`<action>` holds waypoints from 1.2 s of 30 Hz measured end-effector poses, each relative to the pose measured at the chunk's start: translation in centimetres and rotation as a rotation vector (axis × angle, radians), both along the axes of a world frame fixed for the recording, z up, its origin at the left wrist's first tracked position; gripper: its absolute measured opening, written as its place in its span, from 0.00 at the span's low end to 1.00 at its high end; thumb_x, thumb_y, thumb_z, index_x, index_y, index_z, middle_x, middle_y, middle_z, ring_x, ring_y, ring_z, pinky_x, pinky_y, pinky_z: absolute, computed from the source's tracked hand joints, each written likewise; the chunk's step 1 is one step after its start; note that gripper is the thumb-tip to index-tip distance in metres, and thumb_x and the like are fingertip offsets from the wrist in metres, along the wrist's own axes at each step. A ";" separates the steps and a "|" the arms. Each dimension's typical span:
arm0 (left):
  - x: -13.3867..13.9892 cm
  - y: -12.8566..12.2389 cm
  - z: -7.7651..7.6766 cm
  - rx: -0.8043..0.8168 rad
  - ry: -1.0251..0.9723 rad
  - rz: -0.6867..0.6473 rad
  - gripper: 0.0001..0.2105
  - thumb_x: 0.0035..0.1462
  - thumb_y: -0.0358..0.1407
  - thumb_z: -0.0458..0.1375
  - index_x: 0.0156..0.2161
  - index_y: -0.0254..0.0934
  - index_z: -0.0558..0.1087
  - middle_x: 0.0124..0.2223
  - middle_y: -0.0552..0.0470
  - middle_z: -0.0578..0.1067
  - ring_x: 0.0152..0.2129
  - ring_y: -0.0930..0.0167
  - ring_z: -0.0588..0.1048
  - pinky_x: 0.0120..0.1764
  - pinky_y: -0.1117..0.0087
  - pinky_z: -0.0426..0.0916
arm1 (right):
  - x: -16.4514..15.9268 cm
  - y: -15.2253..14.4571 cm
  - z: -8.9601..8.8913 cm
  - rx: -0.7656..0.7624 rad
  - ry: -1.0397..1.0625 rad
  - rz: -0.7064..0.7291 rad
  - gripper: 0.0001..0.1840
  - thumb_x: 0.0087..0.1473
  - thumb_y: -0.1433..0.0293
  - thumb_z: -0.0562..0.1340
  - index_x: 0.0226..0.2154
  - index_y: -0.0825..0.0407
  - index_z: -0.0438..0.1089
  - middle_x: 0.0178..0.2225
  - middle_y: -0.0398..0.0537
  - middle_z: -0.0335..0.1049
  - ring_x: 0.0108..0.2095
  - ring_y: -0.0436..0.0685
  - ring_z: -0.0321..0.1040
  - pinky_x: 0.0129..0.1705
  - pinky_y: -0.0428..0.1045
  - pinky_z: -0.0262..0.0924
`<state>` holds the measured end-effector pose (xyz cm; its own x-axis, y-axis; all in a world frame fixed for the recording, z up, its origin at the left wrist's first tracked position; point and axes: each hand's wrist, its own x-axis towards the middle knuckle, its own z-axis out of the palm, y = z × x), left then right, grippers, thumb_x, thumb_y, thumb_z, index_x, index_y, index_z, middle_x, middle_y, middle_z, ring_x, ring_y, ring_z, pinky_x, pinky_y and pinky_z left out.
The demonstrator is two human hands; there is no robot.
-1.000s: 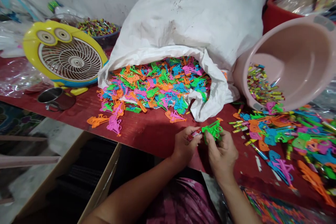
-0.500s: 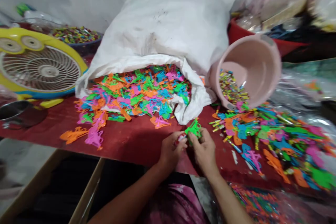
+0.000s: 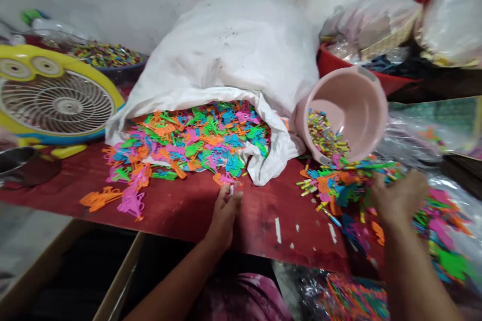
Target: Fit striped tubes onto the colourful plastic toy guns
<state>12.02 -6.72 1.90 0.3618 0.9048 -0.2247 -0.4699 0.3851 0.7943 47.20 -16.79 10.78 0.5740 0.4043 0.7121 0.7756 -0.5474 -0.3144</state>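
Note:
My left hand [image 3: 225, 214] is closed, pinching a small white piece [image 3: 231, 189] with a hint of red between thumb and fingers. It is just in front of a pink and orange plastic toy [image 3: 225, 178] at the mouth of a white sack [image 3: 241, 35]. Bright plastic toy pieces [image 3: 196, 135] spill from that sack onto the red table. Over at the right, my right hand [image 3: 401, 195] is on a mixed pile of plastic pieces and small wrapped tubes [image 3: 342, 183]. Motion smears its fingers, and whether they hold anything cannot be made out.
A pink bucket [image 3: 371, 110] lies tipped with small wrapped tubes inside. A yellow fan [image 3: 60, 103] and a metal cup [image 3: 17, 163] stand at the left. Behind the fan is a basin of small tubes [image 3: 109, 55]. White scraps [image 3: 277, 230] dot the red table [image 3: 211, 220].
My hands were together around a green plastic toy and a red-and-white piece. The right hand has moved right onto the pile, and the left slightly left. The green toy no longer shows between them.

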 end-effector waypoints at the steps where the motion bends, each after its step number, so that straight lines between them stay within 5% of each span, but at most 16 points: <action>1: -0.3 0.1 -0.1 0.011 0.001 0.031 0.15 0.54 0.43 0.64 0.40 0.35 0.69 0.25 0.60 0.59 0.20 0.79 0.55 0.22 0.78 0.51 | -1.6 0.6 -0.5 0.010 -0.031 -0.005 0.29 0.56 0.57 0.58 0.52 0.62 0.62 0.52 0.79 0.60 0.55 0.83 0.55 0.48 0.73 0.49; 3: -0.8 0.3 -0.4 0.068 0.045 0.103 0.13 0.58 0.43 0.61 0.33 0.35 0.66 0.24 0.60 0.59 0.20 0.78 0.55 0.23 0.78 0.52 | -6.0 2.2 -2.2 -0.019 -0.040 0.164 0.25 0.59 0.62 0.57 0.55 0.57 0.62 0.54 0.70 0.63 0.57 0.75 0.57 0.54 0.68 0.52; 7: -1.3 0.5 -1.1 0.158 0.149 0.256 0.16 0.62 0.45 0.57 0.30 0.36 0.64 0.24 0.59 0.62 0.20 0.77 0.58 0.24 0.77 0.55 | -16.3 6.2 -6.0 -0.209 0.178 0.845 0.15 0.63 0.66 0.53 0.48 0.49 0.69 0.43 0.53 0.73 0.43 0.62 0.70 0.45 0.57 0.64; 9: -1.5 0.7 -1.3 0.165 0.158 0.290 0.15 0.63 0.47 0.56 0.32 0.36 0.65 0.25 0.58 0.64 0.20 0.77 0.60 0.25 0.77 0.56 | -20.2 8.4 -7.2 -0.327 0.181 0.962 0.13 0.62 0.66 0.55 0.47 0.45 0.70 0.41 0.50 0.73 0.42 0.60 0.70 0.44 0.55 0.65; 14: -1.8 1.0 -1.5 0.122 0.116 0.302 0.15 0.61 0.48 0.57 0.37 0.36 0.68 0.27 0.56 0.69 0.22 0.76 0.65 0.25 0.76 0.59 | -23.7 11.5 -8.4 -0.525 0.117 0.898 0.10 0.55 0.75 0.59 0.39 0.49 0.71 0.37 0.55 0.70 0.40 0.62 0.67 0.41 0.54 0.60; 20: -1.8 1.1 -1.6 0.091 0.049 0.319 0.14 0.61 0.47 0.57 0.38 0.36 0.68 0.26 0.57 0.69 0.20 0.76 0.65 0.25 0.77 0.59 | -21.9 9.5 -9.2 -0.523 0.196 0.925 0.12 0.57 0.75 0.54 0.42 0.54 0.68 0.39 0.54 0.69 0.40 0.60 0.66 0.41 0.53 0.61; 27: -1.1 1.1 -1.3 0.125 0.220 0.234 0.14 0.61 0.46 0.57 0.37 0.36 0.66 0.24 0.57 0.69 0.17 0.77 0.62 0.22 0.76 0.56 | -20.7 6.6 -9.1 -0.249 0.695 0.947 0.14 0.59 0.66 0.58 0.46 0.52 0.69 0.33 0.46 0.69 0.31 0.53 0.65 0.34 0.47 0.61; 36: -0.3 1.0 -0.8 0.100 0.116 0.106 0.15 0.57 0.45 0.61 0.31 0.36 0.63 0.20 0.58 0.68 0.15 0.77 0.62 0.21 0.77 0.54 | -21.2 4.7 -7.9 -0.124 0.884 0.954 0.16 0.61 0.63 0.58 0.51 0.50 0.67 0.38 0.48 0.71 0.35 0.53 0.69 0.38 0.47 0.65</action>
